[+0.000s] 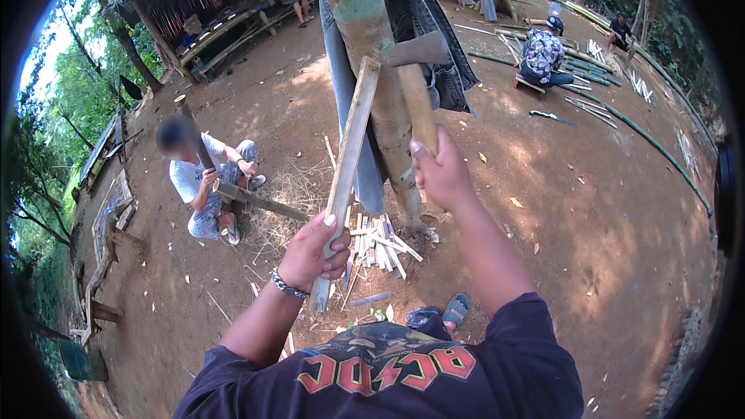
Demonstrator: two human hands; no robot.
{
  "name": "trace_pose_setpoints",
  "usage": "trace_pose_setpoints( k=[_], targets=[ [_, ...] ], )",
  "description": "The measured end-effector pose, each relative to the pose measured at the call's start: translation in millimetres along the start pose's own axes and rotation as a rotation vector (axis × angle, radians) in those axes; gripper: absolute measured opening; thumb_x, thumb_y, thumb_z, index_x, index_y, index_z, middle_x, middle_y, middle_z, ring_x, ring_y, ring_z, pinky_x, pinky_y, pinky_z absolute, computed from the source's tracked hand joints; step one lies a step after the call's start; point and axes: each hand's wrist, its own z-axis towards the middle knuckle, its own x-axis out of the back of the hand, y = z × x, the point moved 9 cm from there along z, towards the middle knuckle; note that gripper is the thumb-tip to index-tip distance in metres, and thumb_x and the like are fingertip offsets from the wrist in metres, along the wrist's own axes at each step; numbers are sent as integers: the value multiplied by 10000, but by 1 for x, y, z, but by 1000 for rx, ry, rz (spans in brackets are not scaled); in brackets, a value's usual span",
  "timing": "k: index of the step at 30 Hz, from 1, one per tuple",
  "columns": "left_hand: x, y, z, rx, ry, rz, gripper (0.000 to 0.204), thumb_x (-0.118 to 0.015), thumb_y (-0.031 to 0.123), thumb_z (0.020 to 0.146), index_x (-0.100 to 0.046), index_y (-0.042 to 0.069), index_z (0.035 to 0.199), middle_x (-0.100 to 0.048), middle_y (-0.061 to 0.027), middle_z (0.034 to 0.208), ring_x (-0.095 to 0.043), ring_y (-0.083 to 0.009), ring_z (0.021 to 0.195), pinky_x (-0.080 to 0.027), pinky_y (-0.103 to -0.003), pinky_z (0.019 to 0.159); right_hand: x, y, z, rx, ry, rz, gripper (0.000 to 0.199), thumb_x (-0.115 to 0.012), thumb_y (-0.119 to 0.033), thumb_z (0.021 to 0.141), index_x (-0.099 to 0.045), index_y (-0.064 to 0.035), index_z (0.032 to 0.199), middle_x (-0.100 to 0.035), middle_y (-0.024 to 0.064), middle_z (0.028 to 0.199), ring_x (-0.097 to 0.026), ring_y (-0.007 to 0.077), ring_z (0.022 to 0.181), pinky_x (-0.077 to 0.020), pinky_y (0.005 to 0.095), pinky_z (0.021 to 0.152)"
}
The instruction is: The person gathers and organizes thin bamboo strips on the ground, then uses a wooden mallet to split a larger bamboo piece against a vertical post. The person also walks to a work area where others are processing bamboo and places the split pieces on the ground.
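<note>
Head view: left hand (310,252) grips bamboo slat (349,155), right hand (441,174) hatchet (417,85).

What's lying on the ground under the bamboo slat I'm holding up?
Below the slat held in the left hand lies a heap of short split sticks at the post's foot. The hand and slat cover part of the heap.

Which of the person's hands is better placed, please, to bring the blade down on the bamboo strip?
The right hand, probably: it grips the hatchet handle, its head raised beside the strip's top. The left hand only holds the bamboo strip upright.
</note>
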Motion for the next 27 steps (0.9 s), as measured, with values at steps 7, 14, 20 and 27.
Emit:
trace_pose_setpoints(
  k=[7, 14, 20, 27],
  targets=[
    [5, -1, 2, -9, -24, 47, 523, -440, 326, 1033, -283, 178, 1509, -406, 18, 766, -355, -62, 497, -321, -208, 413, 62, -64, -18, 559, 527, 437, 388, -510, -203, 1015, -360, -27, 1326, -515, 42, 763, -496, 104, 566, -461, 258, 519],
    [8, -2, -1, 3, -32, 53, 526, -445, 320, 1033, -279, 179, 1511, -401, 18, 760, -355, -66, 497, -318, -212, 412, 5, -17, -13, 160, 193, -220, 276, -533, -184, 996, -443, -22, 1201, -571, 77, 695, -606, 156, 607, -474, 304, 537],
    [7, 2, -4, 2, -74, 31, 524, -434, 322, 1037, -268, 183, 1515, -402, 14, 759, -349, -65, 493, -311, -211, 404, 30, -42, -25, 359, 352, 105, 273, -536, -181, 1000, -438, -8, 1186, -526, 11, 705, -518, 70, 564, -447, 247, 511],
    [-14, 17, 24, -14, -111, 98, 432, -436, 374, 1033, -372, 164, 1405, -417, 12, 774, -357, -60, 496, -315, -198, 402, 16, -12, -36, 310, 320, 92, 324, -555, -222, 992, -445, -1, 1202, -562, 29, 753, -532, 81, 573, -465, 243, 530]
  ],
)
